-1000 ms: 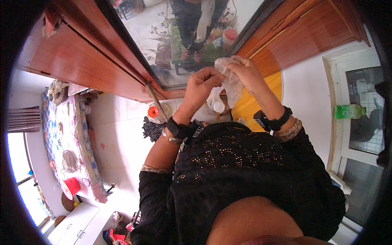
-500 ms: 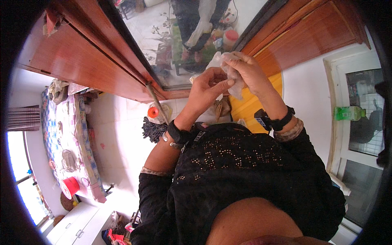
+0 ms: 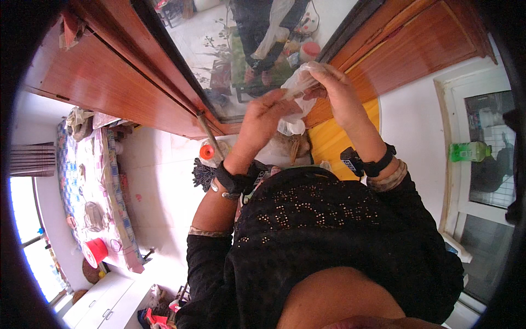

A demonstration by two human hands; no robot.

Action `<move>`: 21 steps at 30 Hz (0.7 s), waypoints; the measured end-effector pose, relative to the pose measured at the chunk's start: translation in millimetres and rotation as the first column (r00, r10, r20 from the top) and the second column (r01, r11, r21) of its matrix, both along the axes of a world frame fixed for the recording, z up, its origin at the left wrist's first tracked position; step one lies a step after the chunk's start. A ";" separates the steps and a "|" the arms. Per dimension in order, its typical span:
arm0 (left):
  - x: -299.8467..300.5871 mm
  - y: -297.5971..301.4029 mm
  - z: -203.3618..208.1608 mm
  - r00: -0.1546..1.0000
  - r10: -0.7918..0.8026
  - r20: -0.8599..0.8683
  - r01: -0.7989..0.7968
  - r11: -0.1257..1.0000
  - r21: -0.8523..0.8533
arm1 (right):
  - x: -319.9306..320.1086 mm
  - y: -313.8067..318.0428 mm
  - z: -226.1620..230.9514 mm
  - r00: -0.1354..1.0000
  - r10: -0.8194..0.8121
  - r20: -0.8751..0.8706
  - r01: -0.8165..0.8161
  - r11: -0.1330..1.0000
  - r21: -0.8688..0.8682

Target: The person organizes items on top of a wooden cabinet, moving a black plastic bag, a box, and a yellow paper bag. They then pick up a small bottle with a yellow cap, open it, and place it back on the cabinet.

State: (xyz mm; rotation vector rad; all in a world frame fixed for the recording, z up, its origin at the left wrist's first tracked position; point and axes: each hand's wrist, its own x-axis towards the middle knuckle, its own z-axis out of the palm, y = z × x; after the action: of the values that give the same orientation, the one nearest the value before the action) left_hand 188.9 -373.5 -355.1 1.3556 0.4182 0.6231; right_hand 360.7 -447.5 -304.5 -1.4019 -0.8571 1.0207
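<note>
A crumpled, translucent plastic bag (image 3: pixel 296 100) is stretched between my hands in front of the mirror glass. My left hand (image 3: pixel 263 120) grips the bag's left side, its fingers partly hidden by the back of the hand. On the other side my right hand (image 3: pixel 338 90) is closed on the upper right part, fingers curled over the film. A small white rounded shape (image 3: pixel 295 128) shows at the bag's lower end; whether it lies inside the bag cannot be told. Both wrists carry dark straps.
Ahead stands a mirror panel (image 3: pixel 219 60) in a reddish wooden frame. Below it, a dark mop head (image 3: pixel 204 174) and a container with an orange-red top (image 3: pixel 207 152) stand on the floor. A green bottle (image 3: pixel 469 152) is at the right, a red bucket (image 3: pixel 95 251) at the left.
My hands have moved slightly apart and the bag is now pulled wider between them. My left hand has turned, back outward, and my right hand has risen slightly.
</note>
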 end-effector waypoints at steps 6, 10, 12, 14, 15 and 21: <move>-13.8 14.4 19.1 0.998 0.062 0.029 -0.062 0.998 -0.014 | -7.6 1.3 -12.2 0.962 0.084 0.260 -0.090 0.996 0.013; -21.6 19.4 23.0 0.988 0.141 0.066 -0.125 0.973 -0.196 | -12.7 -12.9 -18.1 0.573 0.304 0.761 -0.359 0.928 -0.100; -24.1 23.5 19.0 0.977 0.175 0.124 -0.141 0.959 -0.246 | -10.3 -13.6 -23.5 0.297 0.276 0.914 -0.403 0.904 -0.142; -25.0 26.6 10.6 0.945 0.247 0.215 -0.165 0.926 -0.341 | -7.6 -12.1 -30.1 0.067 0.328 0.942 -0.359 0.889 -0.284; -27.6 29.7 5.7 0.929 0.255 0.268 -0.133 0.906 -0.402 | -5.5 -13.0 -31.9 0.032 0.288 0.957 -0.369 0.893 -0.257; -26.5 47.2 -28.4 0.889 0.320 0.326 0.018 0.689 -0.725 | -2.7 -22.5 -16.9 0.101 0.223 0.969 -0.305 0.934 -0.183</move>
State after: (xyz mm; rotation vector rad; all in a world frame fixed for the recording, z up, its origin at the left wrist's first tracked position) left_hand 162.4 -326.3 -383.6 0.4006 0.3569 0.7747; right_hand 358.0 -470.0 -321.4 -1.8632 -2.2052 0.0758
